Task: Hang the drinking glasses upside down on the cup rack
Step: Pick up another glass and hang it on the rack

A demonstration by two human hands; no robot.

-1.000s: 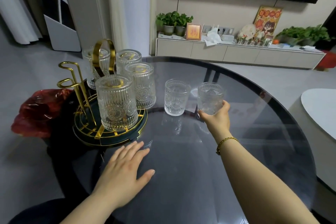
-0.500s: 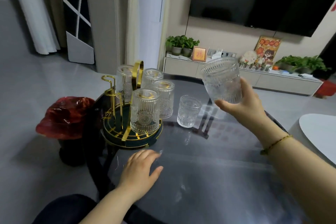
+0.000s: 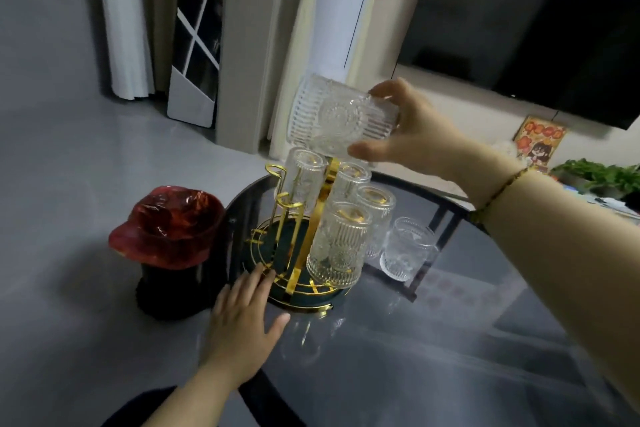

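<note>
From my head camera I see both my hands over a round table (image 3: 450,340) with a dark, shiny glass top.

My right hand (image 3: 420,130) is up in the air, above the cup rack (image 3: 304,253). It is wrapped around a drinking glass (image 3: 341,116), with my thumb under it and my fingers on top. The glass is tipped on its side, and its open mouth points left. It is clear and bumpy, with thin lines all round and a round flower shape in the middle. A thin beaded bracelet (image 3: 498,192) sits on that wrist.

My left hand (image 3: 242,315) lies flat and open on the table, holding nothing. My fingertips (image 3: 263,272) touch the gold edge of the rack's base.

The rack has a round dark green base with gold bars across it and tall shiny gold posts. Four glasses (image 3: 341,246) hang on it upside down, with their flat bottoms up. Two thin gold posts (image 3: 280,194) with looped tops on the left side are bare.

One more glass (image 3: 407,248) stands right way up on the table, just beside the rack on the right.

Left of the table, down on the grey floor, is a dark bin (image 3: 169,243) with a crinkly red bag in it.
</note>
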